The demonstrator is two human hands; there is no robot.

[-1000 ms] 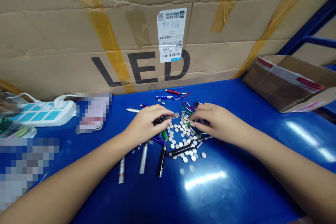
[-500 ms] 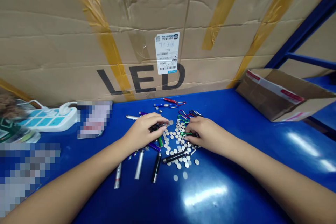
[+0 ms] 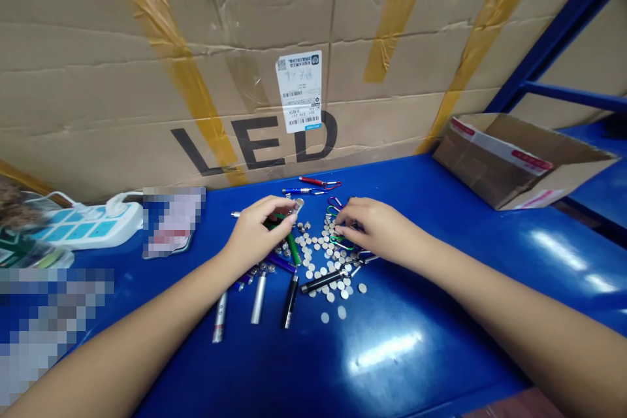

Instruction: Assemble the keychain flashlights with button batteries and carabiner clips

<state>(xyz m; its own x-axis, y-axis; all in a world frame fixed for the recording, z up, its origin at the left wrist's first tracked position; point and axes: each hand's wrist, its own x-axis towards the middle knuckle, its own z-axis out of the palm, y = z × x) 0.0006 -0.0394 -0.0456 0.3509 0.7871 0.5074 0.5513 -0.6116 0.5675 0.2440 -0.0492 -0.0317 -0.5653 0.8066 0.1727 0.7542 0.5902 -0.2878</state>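
My left hand (image 3: 262, 228) is closed in a pinch on a small clear tube (image 3: 298, 205) with a silvery disc at its tip. Just below it lie a green penlight barrel (image 3: 294, 251) and a purple one (image 3: 283, 264). My right hand (image 3: 368, 227), fingers curled, is over coloured carabiner clips; what its fingertips hold, if anything, is hidden. A green carabiner (image 3: 341, 241) shows beneath it. Between the hands spread many button cells (image 3: 321, 243). A black penlight (image 3: 322, 282) rests across the lower cells.
Silver (image 3: 259, 298) and black barrels (image 3: 290, 302) lie nearer me. Red (image 3: 313, 181) and blue penlights (image 3: 296, 191) with clips lie behind. A power strip (image 3: 91, 225) is left, an open cardboard box (image 3: 494, 157) right. A large carton (image 3: 274, 13) walls the back.
The left hand, still pinching the clear tube, has drawn back left from the button cells. The right hand has shifted slightly up and away from the cells. The camera view has also shifted a little.
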